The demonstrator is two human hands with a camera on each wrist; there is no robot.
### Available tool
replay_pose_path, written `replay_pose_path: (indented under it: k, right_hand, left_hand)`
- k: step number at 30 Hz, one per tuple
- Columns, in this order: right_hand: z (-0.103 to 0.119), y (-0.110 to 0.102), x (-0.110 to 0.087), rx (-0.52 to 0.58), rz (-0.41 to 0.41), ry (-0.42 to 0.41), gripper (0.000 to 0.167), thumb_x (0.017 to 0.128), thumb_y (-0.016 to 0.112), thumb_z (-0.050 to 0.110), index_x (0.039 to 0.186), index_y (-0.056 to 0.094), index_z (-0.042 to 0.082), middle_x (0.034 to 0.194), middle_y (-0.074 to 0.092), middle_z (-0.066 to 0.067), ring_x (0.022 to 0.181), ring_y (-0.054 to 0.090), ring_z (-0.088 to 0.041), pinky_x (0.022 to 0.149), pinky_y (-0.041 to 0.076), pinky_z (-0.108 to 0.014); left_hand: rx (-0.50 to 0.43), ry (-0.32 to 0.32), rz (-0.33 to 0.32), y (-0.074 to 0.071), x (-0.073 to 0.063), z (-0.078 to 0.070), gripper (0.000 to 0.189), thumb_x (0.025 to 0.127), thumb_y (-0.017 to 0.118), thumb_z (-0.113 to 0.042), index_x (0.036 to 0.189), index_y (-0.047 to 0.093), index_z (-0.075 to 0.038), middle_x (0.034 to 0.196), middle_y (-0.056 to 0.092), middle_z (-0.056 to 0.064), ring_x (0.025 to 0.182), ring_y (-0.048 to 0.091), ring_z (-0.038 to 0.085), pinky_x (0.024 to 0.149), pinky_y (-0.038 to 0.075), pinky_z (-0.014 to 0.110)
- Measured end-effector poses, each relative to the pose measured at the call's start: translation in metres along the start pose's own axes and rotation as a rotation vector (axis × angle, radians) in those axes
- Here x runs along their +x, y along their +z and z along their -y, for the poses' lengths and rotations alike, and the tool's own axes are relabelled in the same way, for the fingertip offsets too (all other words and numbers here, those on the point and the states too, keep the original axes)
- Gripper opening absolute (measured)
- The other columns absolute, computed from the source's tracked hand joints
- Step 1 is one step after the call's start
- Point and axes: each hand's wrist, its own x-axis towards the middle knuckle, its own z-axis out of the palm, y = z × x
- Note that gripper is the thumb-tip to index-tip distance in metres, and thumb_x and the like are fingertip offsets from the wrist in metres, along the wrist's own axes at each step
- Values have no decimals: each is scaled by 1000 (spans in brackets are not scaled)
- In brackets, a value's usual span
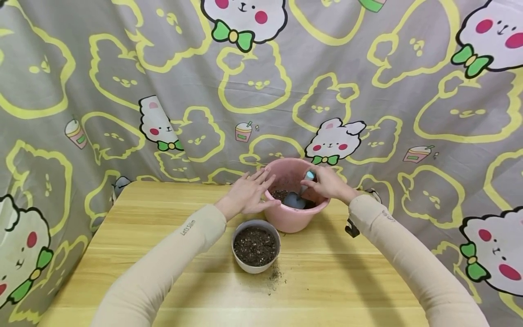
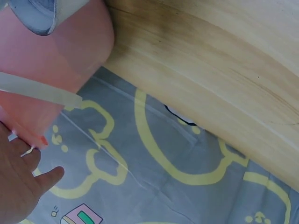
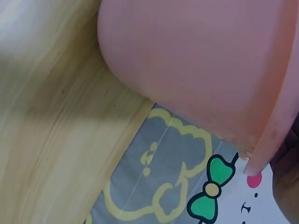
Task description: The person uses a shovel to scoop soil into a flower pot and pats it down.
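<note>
A pink bucket (image 1: 290,222) with dark soil inside stands toward the back of the wooden table. My left hand (image 1: 250,193) rests on its left rim with the fingers spread; the left wrist view shows the same fingers (image 2: 32,161) at the rim. Reaching over the right side, my right hand (image 1: 328,182) grips a small garden trowel (image 1: 295,200) by its light blue handle, the grey blade down at the soil. In the right wrist view that hand (image 3: 287,172) is mostly hidden behind the bucket wall. In front stands a white plant pot (image 1: 252,269) filled with soil (image 1: 255,246).
Spilled soil crumbs (image 1: 275,274) lie on the table (image 1: 196,290) beside the pot. A small black object (image 1: 352,228) sits near my right forearm. A grey patterned curtain (image 1: 261,122) hangs close behind the table's back edge.
</note>
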Motion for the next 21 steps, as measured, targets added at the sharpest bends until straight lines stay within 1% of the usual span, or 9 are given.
replay_pose_path:
  k: [3,7,11,17,19,21]
  right_hand:
    - [0,2,-2,33,8,22,20,99,75,28,106,72,10,88,70,-6,69,58,-14,64,48,-28]
    - [2,2,-3,71,1,26,20,99,76,29,106,74,11,87,71,-5,66,56,-14,62,48,-29]
    - [5,1,-4,115,-11,33,19,98,76,29,105,75,12,87,72,-4,67,59,-14,63,49,-29]
    - [7,0,-8,258,26,105,20,101,73,30,107,74,11,89,75,-6,73,70,-21,63,56,-27]
    - [8,-2,-10,308,36,122,22,101,72,29,109,73,9,90,75,-9,73,71,-20,63,57,-26]
    - [8,-3,-10,354,36,130,23,102,72,28,109,73,6,90,75,-12,72,70,-16,63,58,-25]
  left_hand:
    - [9,2,8,-1,0,-1,93,102,32,-78,170,23,-15,179,13,11,165,23,31,130,31,60]
    - [21,1,13,-1,0,-1,93,102,30,-79,170,23,-15,179,12,11,165,22,30,129,33,60]
    - [32,-4,12,-1,1,0,94,102,30,-79,170,23,-15,179,12,11,165,22,30,129,33,59]
    - [30,-2,10,0,0,0,94,102,29,-79,170,23,-14,179,13,11,166,21,30,130,32,59]
    - [27,-3,13,-1,0,0,94,102,29,-79,170,22,-14,179,13,11,166,21,30,130,31,59]
    - [28,-4,13,-1,0,-1,93,102,29,-79,170,22,-14,179,13,11,166,22,30,130,32,59]
